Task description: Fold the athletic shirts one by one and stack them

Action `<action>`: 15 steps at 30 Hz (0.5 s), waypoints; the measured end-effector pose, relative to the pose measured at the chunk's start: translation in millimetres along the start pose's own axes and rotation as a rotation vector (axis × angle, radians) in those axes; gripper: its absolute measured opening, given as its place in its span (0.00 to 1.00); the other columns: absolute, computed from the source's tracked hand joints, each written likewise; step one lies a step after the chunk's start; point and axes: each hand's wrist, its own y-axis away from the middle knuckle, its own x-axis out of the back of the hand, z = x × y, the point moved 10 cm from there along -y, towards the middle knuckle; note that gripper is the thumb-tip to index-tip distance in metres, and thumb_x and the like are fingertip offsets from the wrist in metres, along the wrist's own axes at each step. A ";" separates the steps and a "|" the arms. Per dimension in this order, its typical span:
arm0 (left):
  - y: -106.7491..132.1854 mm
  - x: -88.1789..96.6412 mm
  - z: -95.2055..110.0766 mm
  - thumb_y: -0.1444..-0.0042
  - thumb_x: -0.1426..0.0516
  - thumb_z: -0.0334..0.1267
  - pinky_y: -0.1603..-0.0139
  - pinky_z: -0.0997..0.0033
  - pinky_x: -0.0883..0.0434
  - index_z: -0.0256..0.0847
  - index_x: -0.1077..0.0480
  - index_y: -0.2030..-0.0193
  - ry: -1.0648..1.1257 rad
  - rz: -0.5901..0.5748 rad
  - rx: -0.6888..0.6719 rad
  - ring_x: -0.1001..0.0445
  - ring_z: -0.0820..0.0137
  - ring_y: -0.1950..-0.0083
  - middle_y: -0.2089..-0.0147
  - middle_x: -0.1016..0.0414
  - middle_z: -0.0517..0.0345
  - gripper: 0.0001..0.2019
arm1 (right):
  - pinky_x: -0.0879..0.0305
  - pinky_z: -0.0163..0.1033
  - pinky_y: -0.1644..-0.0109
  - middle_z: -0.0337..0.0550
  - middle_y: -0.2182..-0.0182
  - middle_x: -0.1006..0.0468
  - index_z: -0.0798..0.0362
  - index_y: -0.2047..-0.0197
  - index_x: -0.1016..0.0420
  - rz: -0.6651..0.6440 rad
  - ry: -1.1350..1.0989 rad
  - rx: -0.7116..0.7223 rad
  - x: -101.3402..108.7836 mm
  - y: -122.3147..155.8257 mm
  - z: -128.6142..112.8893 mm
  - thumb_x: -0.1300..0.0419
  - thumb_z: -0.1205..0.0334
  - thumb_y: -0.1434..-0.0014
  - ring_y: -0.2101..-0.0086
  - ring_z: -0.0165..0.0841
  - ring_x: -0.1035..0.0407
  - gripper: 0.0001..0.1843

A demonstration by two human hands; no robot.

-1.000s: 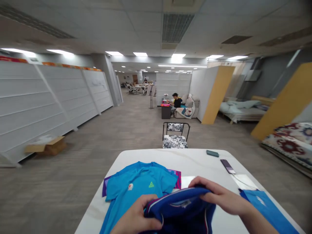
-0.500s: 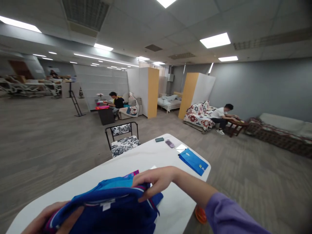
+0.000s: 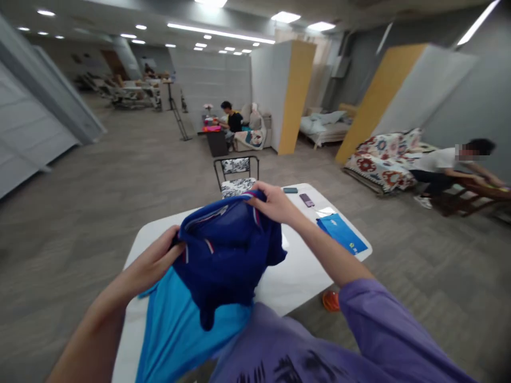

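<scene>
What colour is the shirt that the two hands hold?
The shirt is dark blue with red-and-white trim; head view.

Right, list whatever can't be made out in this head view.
Head view.
Dark blue shirt, gripped by left hand and right hand: front hidden in its folds.
Light blue shirt: mostly under the dark one, cut by the bottom edge.
Orange object on the floor: half hidden by the purple sleeve.

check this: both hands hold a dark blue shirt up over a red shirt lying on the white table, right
Not quite. What lies on the white table is a light blue shirt, not a red one, as the head view shows. The left hand and right hand do hold the dark blue shirt up over it.
</scene>
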 end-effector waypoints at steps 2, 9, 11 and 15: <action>-4.8 14.2 -3.5 0.28 0.43 0.57 0.41 0.64 0.24 0.38 0.26 0.45 -0.118 0.056 0.014 0.23 0.62 0.50 0.51 0.19 0.55 0.23 | 0.31 0.38 0.50 0.35 0.64 0.19 0.54 0.55 0.20 -0.087 -0.008 0.047 9.6 -7.5 -4.5 0.29 0.34 0.30 0.60 0.34 0.25 0.28; 53.0 97.0 37.4 0.27 0.48 0.67 0.39 0.66 0.35 0.21 0.25 0.45 -0.394 0.505 0.135 0.30 0.79 0.54 0.61 0.29 0.69 0.40 | 0.29 0.38 0.56 0.36 0.66 0.18 0.53 0.62 0.17 -0.644 0.105 -0.023 14.1 15.1 32.7 0.28 0.29 0.36 0.65 0.29 0.25 0.31; 71.1 106.5 55.5 0.29 0.51 0.68 0.39 0.64 0.36 0.17 0.25 0.45 -0.443 0.517 0.140 0.26 0.76 0.50 0.59 0.28 0.68 0.43 | 0.30 0.39 0.57 0.36 0.67 0.18 0.53 0.62 0.17 -0.535 0.162 0.028 20.1 11.2 48.3 0.31 0.28 0.33 0.66 0.29 0.26 0.33; 98.5 147.7 69.7 0.37 0.83 0.68 0.44 0.56 0.38 0.08 0.34 0.39 -0.727 0.529 0.302 0.23 0.58 0.41 0.49 0.26 0.59 0.62 | 0.28 0.43 0.53 0.42 0.59 0.14 0.57 0.52 0.17 -0.095 0.149 0.122 46.7 -14.8 58.4 0.42 0.26 0.25 0.60 0.33 0.21 0.38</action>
